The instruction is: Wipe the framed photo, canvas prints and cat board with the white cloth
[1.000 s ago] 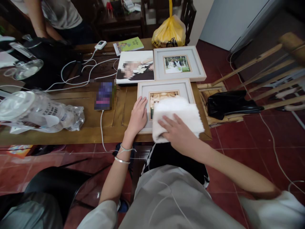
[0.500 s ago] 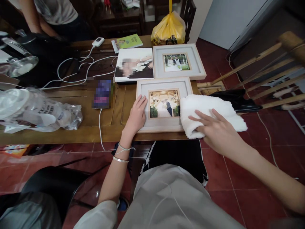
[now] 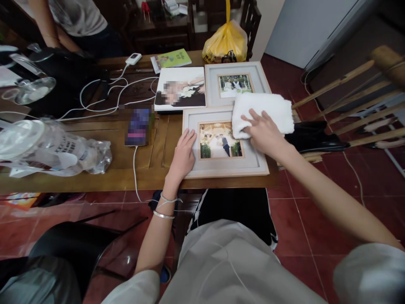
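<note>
A light wooden picture frame (image 3: 221,169) with a wedding photo lies flat at the table's near edge. My left hand (image 3: 184,154) rests on its left side, fingers stretched out over the border. In my right hand (image 3: 264,130) is a folded white towel (image 3: 272,107), pressed on the frame's upper right part. The fingers spread over the towel's near edge; the thumb is hard to make out. The towel also covers the lower right of a second picture frame (image 3: 212,95) behind. Left of that one lies a photo panel (image 3: 182,74) with a white upper part.
The wooden table (image 3: 160,164) also bears a phone (image 3: 139,126) on a white cable, plastic-wrapped cups (image 3: 50,145), a green booklet (image 3: 174,58) and a yellow bag (image 3: 226,42). A bamboo chair (image 3: 344,93) stands right. Another person (image 3: 79,19) is across the table.
My right hand has moved the towel up and left, from the frame's right edge onto its upper right part. My left hand stays on the frame's left side.
</note>
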`<state>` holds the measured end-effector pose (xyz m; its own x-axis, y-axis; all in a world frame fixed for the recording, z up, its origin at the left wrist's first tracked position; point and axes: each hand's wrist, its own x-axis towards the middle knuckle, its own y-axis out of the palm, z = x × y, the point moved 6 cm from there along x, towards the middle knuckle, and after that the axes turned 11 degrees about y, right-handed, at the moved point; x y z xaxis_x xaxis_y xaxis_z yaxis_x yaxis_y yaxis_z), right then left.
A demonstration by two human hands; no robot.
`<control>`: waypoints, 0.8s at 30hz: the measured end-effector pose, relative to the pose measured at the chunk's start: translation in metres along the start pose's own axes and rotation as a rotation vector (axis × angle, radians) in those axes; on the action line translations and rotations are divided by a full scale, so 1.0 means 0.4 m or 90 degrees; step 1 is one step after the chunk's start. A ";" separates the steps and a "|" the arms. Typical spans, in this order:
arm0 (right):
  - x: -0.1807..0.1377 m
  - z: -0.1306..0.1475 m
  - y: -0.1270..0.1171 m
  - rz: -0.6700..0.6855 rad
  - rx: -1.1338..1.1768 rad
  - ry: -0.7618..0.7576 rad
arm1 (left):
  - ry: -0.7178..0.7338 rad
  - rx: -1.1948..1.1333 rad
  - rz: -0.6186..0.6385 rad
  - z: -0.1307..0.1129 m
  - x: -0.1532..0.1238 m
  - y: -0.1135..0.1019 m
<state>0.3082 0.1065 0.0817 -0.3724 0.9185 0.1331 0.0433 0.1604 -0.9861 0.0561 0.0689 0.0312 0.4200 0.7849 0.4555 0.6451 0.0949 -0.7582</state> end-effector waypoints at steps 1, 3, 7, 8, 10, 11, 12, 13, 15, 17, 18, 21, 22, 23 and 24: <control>-0.036 0.022 -0.005 -0.002 -0.005 -0.019 | 0.001 0.004 -0.006 0.000 0.000 0.001; -0.126 0.069 -0.024 0.003 -0.009 -0.062 | -0.002 0.015 -0.011 0.000 0.000 0.002; -0.288 0.139 -0.095 0.043 0.054 -0.126 | -0.008 0.015 -0.022 -0.004 0.001 0.002; -0.304 0.145 -0.112 0.063 0.080 -0.132 | -0.006 0.013 -0.025 -0.006 0.001 0.002; -0.293 0.139 -0.139 0.091 0.122 -0.113 | -0.004 0.013 -0.024 -0.008 0.002 0.000; -0.266 0.128 -0.147 0.089 0.133 -0.092 | -0.005 0.015 -0.020 -0.008 0.002 -0.001; -0.227 0.115 -0.149 0.076 0.136 -0.072 | -0.007 0.016 -0.015 -0.007 0.002 -0.001; -0.179 0.100 -0.147 0.053 0.134 -0.056 | -0.009 0.017 -0.008 -0.006 0.002 -0.001; -0.070 0.075 -0.125 -0.004 0.122 -0.046 | -0.010 0.012 0.006 -0.004 0.001 -0.001; 0.029 0.059 -0.081 -0.027 0.096 -0.039 | -0.010 0.002 0.013 -0.002 0.001 0.000; 0.066 0.056 -0.056 -0.024 0.072 -0.034 | -0.012 -0.003 0.012 -0.001 0.001 0.000; 0.098 0.072 -0.004 -0.014 -0.002 -0.054 | -0.020 -0.006 0.006 0.000 0.001 0.000; 0.082 0.084 0.001 -0.012 -0.020 -0.073 | -0.020 -0.003 0.004 0.000 0.001 0.000; 0.055 0.099 -0.002 -0.008 -0.034 -0.095 | -0.020 0.000 0.002 -0.002 0.002 0.000; 0.021 0.113 -0.011 0.002 -0.042 -0.115 | -0.019 0.003 -0.001 -0.003 0.002 0.000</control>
<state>0.2630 0.0970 0.0826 -0.5324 0.8400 0.1047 0.1036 0.1874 -0.9768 0.0573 0.0688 0.0323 0.3991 0.8029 0.4428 0.6425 0.0997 -0.7598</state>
